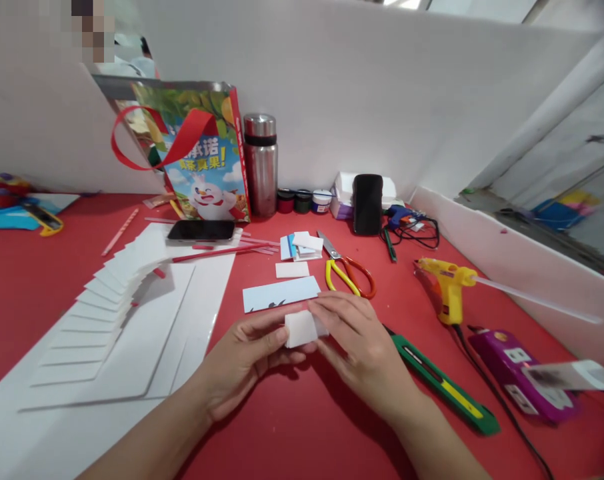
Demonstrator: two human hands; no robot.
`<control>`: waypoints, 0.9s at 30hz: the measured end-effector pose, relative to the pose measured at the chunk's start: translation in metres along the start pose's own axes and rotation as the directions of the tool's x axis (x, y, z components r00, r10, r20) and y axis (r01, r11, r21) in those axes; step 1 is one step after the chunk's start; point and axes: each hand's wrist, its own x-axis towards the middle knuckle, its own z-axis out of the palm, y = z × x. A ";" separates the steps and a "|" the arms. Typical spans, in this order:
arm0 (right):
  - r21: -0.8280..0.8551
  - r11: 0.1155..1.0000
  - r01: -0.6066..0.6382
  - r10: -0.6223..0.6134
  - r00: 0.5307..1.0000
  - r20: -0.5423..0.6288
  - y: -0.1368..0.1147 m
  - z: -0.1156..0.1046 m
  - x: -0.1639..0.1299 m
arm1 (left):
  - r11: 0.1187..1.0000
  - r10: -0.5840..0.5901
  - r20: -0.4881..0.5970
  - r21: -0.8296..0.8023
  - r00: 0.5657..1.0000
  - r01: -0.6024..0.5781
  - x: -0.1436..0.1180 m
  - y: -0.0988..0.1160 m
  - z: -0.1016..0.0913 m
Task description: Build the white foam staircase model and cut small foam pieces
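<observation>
Between my two hands, above the red table, is a small white piece of card [300,329]. My left hand [255,347] grips its left edge with thumb and fingers. On the right edge, my right hand [355,337] pinches it, its fingertips covering part of that side. Just beyond my hands lies a light-blue card strip [281,294] with a dark print, and behind it a small white card rectangle [292,270]. Further back is a little pile of cut card pieces [307,244]. Scissors [345,270] with yellow and orange handles lie beside them.
A white card stair model [89,313] stands on a white board at left. To the right are a green utility knife [442,383], a yellow glue gun [447,283] with its cord, and a purple power strip [522,377]. A steel bottle [262,167] and phone [202,231] sit behind.
</observation>
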 end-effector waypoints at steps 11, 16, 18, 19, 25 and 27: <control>-0.013 1.000 0.025 -0.025 1.000 -0.017 -0.001 0.000 0.000 | 0.996 -0.007 0.036 -0.092 0.999 0.010 0.001 0.000 -0.001; -0.053 0.997 0.056 -0.055 0.998 0.008 -0.001 0.000 0.000 | 0.995 0.009 0.053 -0.100 0.999 -0.004 0.002 0.000 -0.001; -0.076 0.995 0.058 -0.056 0.998 0.026 -0.001 0.000 0.001 | 0.994 0.011 0.042 -0.106 0.999 -0.007 0.002 0.000 -0.002; -0.080 0.995 0.058 -0.056 0.998 0.033 -0.001 0.000 0.001 | 0.994 0.008 0.038 -0.108 0.999 -0.004 0.002 0.000 -0.002; -0.057 0.997 0.045 -0.044 0.999 0.025 -0.001 0.001 0.003 | 0.994 -0.006 0.037 -0.113 0.999 0.010 0.002 0.001 -0.002; -0.056 0.998 0.034 -0.033 0.999 0.026 -0.002 0.001 0.005 | 0.996 -0.003 0.031 -0.086 1.000 0.005 0.002 0.001 -0.003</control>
